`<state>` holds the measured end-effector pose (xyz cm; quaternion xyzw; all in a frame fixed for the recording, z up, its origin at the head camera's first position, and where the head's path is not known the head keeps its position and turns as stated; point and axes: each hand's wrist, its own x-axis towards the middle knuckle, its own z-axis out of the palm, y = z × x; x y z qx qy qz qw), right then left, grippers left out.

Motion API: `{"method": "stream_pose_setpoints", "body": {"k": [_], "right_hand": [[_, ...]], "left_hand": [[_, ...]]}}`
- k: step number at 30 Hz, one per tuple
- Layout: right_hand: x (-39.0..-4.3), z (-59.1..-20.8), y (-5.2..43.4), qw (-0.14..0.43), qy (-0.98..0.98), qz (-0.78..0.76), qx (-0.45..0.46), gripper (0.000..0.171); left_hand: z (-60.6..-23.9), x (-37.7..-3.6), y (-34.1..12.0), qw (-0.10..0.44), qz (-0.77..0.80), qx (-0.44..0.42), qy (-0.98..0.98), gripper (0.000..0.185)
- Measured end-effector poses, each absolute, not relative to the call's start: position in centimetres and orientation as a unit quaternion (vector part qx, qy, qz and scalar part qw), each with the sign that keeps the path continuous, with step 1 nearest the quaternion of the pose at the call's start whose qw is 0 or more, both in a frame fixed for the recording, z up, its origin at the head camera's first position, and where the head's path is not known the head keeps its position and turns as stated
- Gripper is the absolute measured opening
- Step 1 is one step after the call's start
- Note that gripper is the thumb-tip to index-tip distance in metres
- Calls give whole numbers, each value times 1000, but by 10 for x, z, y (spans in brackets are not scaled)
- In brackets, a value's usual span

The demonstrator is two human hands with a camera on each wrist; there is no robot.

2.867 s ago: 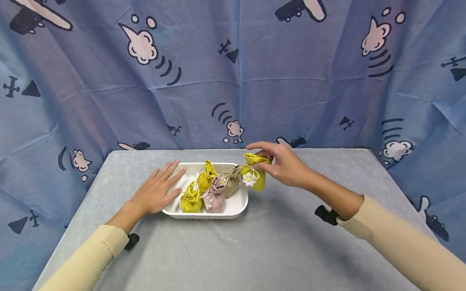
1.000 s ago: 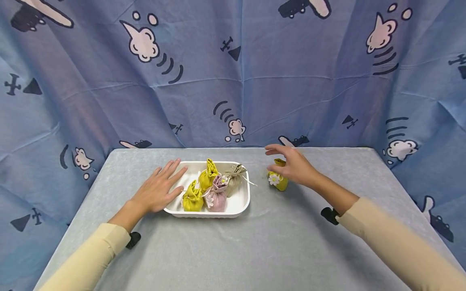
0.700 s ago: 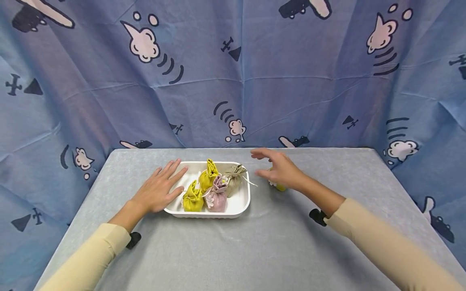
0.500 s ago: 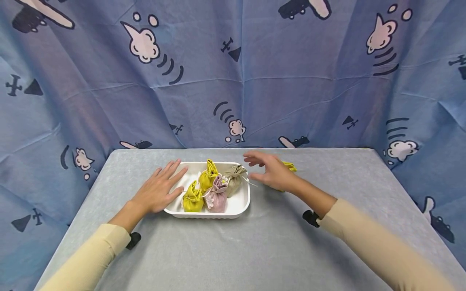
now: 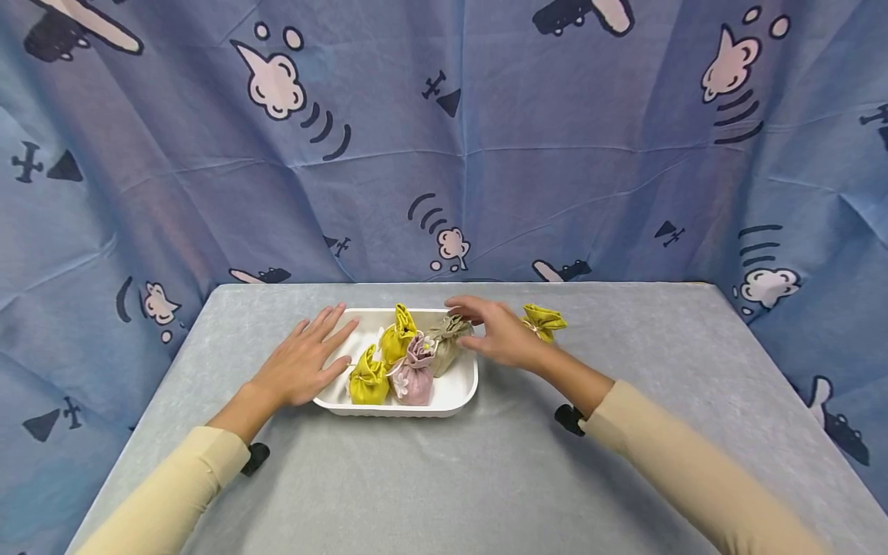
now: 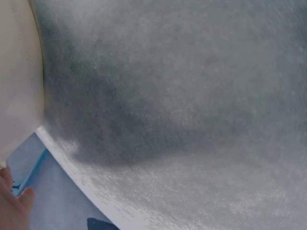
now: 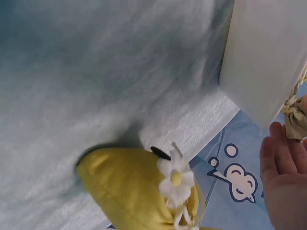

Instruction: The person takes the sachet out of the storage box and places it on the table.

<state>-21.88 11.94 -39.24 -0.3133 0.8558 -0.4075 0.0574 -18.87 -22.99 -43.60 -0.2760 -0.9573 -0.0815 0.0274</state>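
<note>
My left hand (image 5: 294, 362) lies with fingers spread on the left end of a white tray (image 5: 388, 411); its thumb side shows in the left wrist view. My right hand (image 5: 502, 335) reaches over the tray's right rim, fingers and thumb either side of the neck of a beige drawstring pouch (image 5: 444, 354). No firm grip is plain there, and in the right wrist view the fingers are fairly straight beside the beige pouch (image 7: 296, 120). Also in the tray are a pink pouch (image 5: 414, 381) and two yellow pouches, one in front (image 5: 368, 381), one behind (image 5: 397, 339).
Another yellow pouch (image 5: 544, 320) stands on the grey table (image 5: 430, 478) right of the tray, partly hidden by my right hand; its white flower (image 7: 176, 179) shows in the right wrist view. A blue patterned curtain (image 5: 388, 100) hangs behind the table.
My right hand took a yellow pouch from above the tray's right edge to the table on the right, let it go, then moved left to the beige pouch. My left hand stayed put.
</note>
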Motion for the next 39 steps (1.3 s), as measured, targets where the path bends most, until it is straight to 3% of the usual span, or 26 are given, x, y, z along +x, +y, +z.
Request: {"method": "stream_pose_setpoints", "body": {"k": [39], "right_hand": [[-214, -392, 101, 60, 861, -419, -281, 44]], "left_hand": [[-435, -189, -229, 22, -83, -277, -957, 63]]}}
